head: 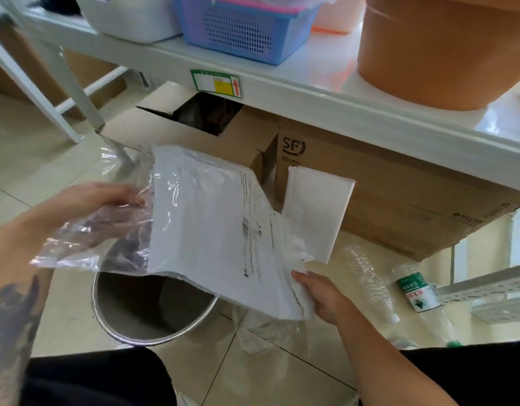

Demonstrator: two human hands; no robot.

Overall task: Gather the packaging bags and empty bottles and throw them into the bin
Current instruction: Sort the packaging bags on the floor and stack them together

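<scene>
Both hands up over the bin (153,312), which sits open on the tile floor, below and between them.

Left hand (106,200): fingers curled onto a clear plastic bag (85,244) and the left edge of a white packaging bag (211,224); the clear film drapes over the wrist. Exact grip is partly hidden by the film.

Right hand (320,294): pinching the lower right corner of the white bag, thumb on top, fingers underneath.

The white bag is tilted, spanning between the hands, its lower edge over the bin mouth.

Just right of the right hand, on the floor: a clear ribbed empty bottle (370,282) and a green-labelled bottle (420,294), both lying down, neither touched. More crumpled clear film (261,332) lies under the right wrist.

Beyond the hands: a white padded envelope (317,212) leans on an SF cardboard box (399,194) under the white shelf (282,92).
</scene>
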